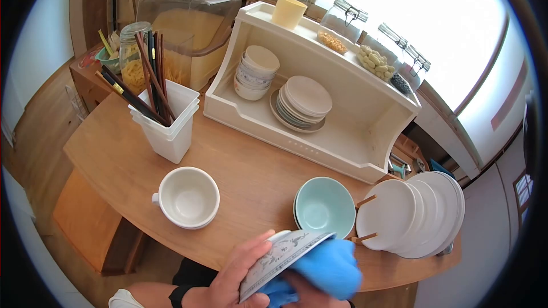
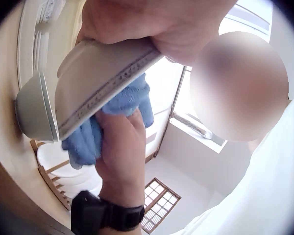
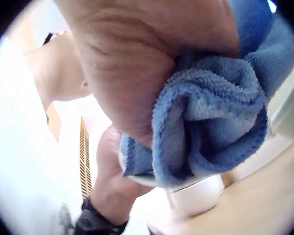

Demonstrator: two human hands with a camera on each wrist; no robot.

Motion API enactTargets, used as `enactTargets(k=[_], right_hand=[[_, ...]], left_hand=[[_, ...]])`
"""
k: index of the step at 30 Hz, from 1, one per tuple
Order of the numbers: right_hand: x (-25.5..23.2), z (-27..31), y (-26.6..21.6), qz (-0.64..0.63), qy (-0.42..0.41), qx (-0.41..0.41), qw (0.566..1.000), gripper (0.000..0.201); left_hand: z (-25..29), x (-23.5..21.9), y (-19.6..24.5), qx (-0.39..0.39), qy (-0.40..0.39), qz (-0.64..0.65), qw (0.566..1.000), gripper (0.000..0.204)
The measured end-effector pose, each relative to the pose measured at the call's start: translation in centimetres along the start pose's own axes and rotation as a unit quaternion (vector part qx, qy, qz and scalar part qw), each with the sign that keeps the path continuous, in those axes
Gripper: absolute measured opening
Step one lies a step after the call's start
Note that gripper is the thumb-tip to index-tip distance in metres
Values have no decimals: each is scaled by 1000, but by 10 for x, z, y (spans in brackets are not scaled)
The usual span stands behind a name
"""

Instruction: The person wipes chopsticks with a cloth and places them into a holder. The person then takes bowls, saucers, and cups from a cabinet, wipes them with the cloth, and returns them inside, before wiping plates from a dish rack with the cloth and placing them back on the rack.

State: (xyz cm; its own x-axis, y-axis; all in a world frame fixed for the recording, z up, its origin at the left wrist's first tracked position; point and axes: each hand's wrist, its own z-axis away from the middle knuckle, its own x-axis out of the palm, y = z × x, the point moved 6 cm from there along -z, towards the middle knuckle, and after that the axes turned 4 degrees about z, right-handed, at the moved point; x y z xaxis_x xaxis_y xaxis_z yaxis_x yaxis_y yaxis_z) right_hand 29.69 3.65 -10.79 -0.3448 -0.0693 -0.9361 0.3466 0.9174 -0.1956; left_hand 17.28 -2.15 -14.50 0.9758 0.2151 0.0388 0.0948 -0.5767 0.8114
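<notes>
At the table's front edge, in the head view, a white bowl [image 1: 287,258] with a grey patterned outside is tipped on its side. My left hand [image 1: 244,267] grips it by the rim and outer wall. A blue cloth [image 1: 332,268] is bunched in my right hand [image 1: 313,295] and pressed into the bowl's inside. The right wrist view shows the cloth [image 3: 210,115] as folded terry fabric under the palm of the right hand [image 3: 132,68]. In the left wrist view the bowl [image 2: 95,81] hangs tilted over the cloth, its inside hidden.
Stacked turquoise bowls [image 1: 325,208] stand just beyond the hands, beside white plates [image 1: 388,217] in a wooden rack. A white cup [image 1: 188,198] sits to the left, near white containers [image 1: 171,137] holding chopsticks. Behind is a cream shelf [image 1: 354,131] with bowls and plates.
</notes>
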Motion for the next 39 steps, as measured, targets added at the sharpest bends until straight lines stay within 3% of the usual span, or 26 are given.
enactTargets(k=[1, 3, 4, 5, 12, 19, 21, 23, 24, 25, 27, 31, 35, 37, 38, 39], right_hand=[[-1, -2, 1, -2, -2, 0, 1000, 41], [-12, -10, -8, -122, 30, -110, 986, 41], [-21, 4, -1, -99, 81, -92, 987, 44], [-29, 9, 7, -101, 82, -92, 987, 44], [-69, 18, 37, -229, 23, -114, 967, 24], [-48, 23, 12, 21, 105, 28, 994, 22], [-37, 31, 24, 6, 130, 34, 991, 24], [-34, 28, 27, -9, 154, 39, 987, 27], [-38, 18, 33, -158, 232, 123, 952, 31], [-39, 16, 42, -301, 300, 203, 882, 36], [-39, 10, 52, -295, 291, 201, 888, 36], [-45, 0, 48, -261, 267, 206, 905, 36], [-54, -8, 45, -220, 244, 205, 922, 37], [-54, -14, 46, -203, 228, 201, 931, 37], [-56, -16, 43, -195, 220, 199, 935, 37], [-58, -18, 41, -186, 212, 197, 939, 37]], left_hand=[[0, -1, -1, 3, 2, -1, 1000, 72], [2, 3, -6, -10, -13, -5, 1000, 72], [5, 10, -11, -34, -17, 56, 998, 72], [8, 13, -17, -59, -20, 116, 991, 72], [4, 15, -7, -23, -106, 38, 993, 63], [5, 28, -12, -59, -203, 59, 976, 62], [9, 31, -14, -65, -227, 49, 970, 62], [6, 23, -9, -60, -160, 95, 981, 59], [5, 20, -5, -21, -132, 79, 988, 56], [5, 19, -3, -22, -132, 78, 988, 56], [0, 9, 14, 61, -102, 98, 988, 62], [6, 4, 22, 147, -63, 84, 984, 63], [42, 23, 1, 185, -1, 94, 978, 64], [65, 31, -25, 128, -11, 224, 966, 68], [50, 28, -11, 198, -16, 169, 966, 75], [40, 23, -7, 198, -15, 168, 966, 75]])
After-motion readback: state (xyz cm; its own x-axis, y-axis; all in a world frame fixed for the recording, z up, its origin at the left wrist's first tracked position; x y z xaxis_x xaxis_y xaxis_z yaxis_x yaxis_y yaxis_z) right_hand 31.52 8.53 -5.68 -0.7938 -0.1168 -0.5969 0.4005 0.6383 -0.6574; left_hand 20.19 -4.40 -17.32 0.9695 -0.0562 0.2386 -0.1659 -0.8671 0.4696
